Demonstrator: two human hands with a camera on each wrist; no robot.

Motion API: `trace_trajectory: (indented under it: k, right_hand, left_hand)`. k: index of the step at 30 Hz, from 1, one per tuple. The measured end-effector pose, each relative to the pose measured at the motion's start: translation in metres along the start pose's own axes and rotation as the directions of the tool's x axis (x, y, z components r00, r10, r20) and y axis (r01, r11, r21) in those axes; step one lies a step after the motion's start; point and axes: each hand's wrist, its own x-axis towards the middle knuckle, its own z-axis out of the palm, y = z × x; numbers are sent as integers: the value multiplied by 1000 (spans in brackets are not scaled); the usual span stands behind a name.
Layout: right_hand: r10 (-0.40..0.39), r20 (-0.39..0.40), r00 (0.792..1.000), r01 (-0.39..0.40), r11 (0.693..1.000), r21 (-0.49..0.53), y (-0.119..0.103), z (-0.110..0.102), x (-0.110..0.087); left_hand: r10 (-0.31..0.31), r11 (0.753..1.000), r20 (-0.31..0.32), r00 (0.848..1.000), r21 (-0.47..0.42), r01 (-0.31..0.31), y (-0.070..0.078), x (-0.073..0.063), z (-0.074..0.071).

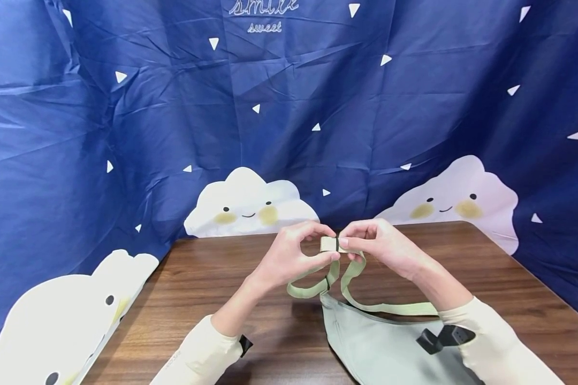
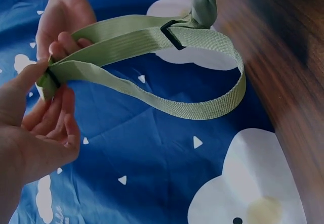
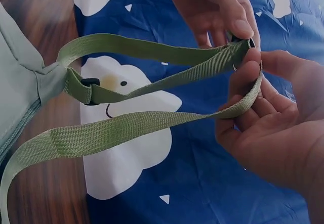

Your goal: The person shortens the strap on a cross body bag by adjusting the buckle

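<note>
A pale green bag (image 1: 390, 342) lies on the table with its light green webbing strap (image 1: 385, 308) raised in a loop. Both hands meet at a black slider buckle (image 1: 337, 244) on the strap. My left hand (image 1: 294, 254) pinches the strap at the buckle's left side between thumb and fingers. From the other side my right hand (image 1: 385, 246) pinches the strap close against the buckle. A second black buckle (image 2: 172, 34) sits lower on the strap, near the bag's corner, in the left wrist view. The right fingers partly hide the upper buckle in the right wrist view.
The brown wooden table (image 1: 197, 299) spreads under the bag and arms. A blue curtain (image 1: 279, 117) with white clouds and triangles hangs behind and beside it. Black wrist devices, such as the right one (image 1: 445, 338), sit on both sleeves.
</note>
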Motion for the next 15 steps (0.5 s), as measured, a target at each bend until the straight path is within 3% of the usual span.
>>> trace_trajectory:
  k: [8,15]
  right_hand:
    - [25,-9,1000,-25,1000,2,1,-8,-2]
    - [-2,39,999,0,999,47,3,-4,0]
  left_hand:
    - [23,998,-36,999,64,-20,0,2,-4]
    - [13,1000,-22,1000,14,-13,0,0,1]
